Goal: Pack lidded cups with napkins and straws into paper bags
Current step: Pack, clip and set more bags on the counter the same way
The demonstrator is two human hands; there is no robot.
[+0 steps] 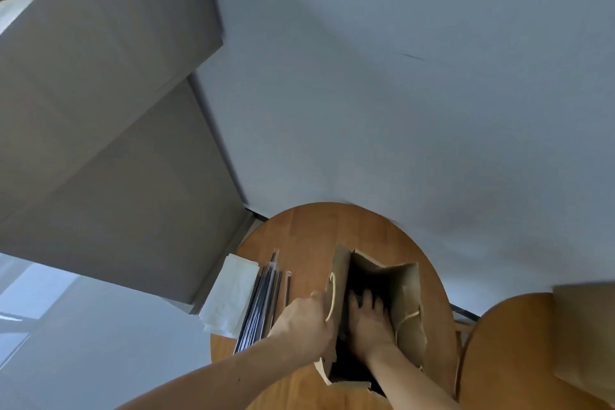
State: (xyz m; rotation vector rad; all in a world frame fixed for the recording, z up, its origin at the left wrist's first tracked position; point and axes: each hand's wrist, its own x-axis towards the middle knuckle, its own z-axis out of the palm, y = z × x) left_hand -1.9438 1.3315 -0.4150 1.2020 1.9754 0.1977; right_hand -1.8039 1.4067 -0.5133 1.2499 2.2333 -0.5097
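Straws (263, 303) lie just left of the paper bag (407, 293), pointing away from me, napkins (229, 296) beyond; my left hand (304, 319), gripping the bag's rim, is nearer. My right hand (369, 319) is inside the bag; I cannot tell its grip.

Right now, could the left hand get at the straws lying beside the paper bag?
Probably yes. The left hand grips the left wall of the paper bag, and the straws lie uncovered on the table just to its left, with nothing between. It must release the bag first.
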